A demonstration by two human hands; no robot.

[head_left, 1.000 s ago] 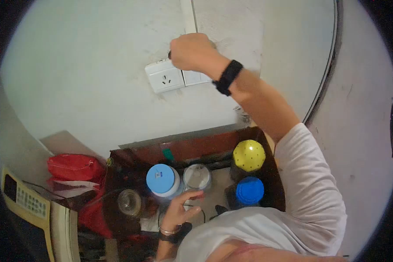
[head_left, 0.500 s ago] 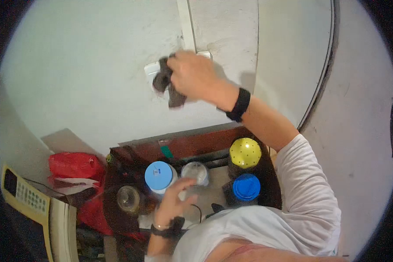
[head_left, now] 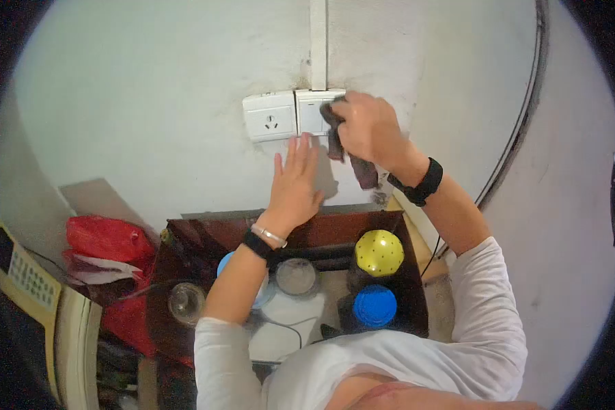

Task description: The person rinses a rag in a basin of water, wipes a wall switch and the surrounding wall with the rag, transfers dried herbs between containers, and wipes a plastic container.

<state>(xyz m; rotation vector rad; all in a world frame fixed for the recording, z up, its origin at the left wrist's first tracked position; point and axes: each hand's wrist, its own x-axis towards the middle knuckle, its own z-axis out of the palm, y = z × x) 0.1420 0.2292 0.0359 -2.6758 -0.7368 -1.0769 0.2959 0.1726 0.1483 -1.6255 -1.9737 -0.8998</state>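
My right hand (head_left: 370,130) grips a dark, crumpled cloth (head_left: 365,172) whose ends hang down below the fingers. The cloth is against the right side of a white wall switch (head_left: 312,117), partly covering it. Joined to the switch on its left is a white wall socket (head_left: 271,117) with several slots. My left hand (head_left: 296,181) holds nothing; its fingers are stretched upward, with the tips at the lower edge of the switch and socket. Whether its palm touches the wall I cannot tell.
Below stands a dark cabinet (head_left: 321,229) holding a yellow dotted lid (head_left: 379,253), a blue-lidded jar (head_left: 374,305), a clear jar (head_left: 296,277) and a glass jar (head_left: 186,303). A red bag (head_left: 109,239) lies left. A white cable cover (head_left: 318,44) runs up the wall.
My right hand has moved right with the cloth, from over the socket to the switch's right side. My left hand has risen from above the jars to the wall. The view has shifted slightly.
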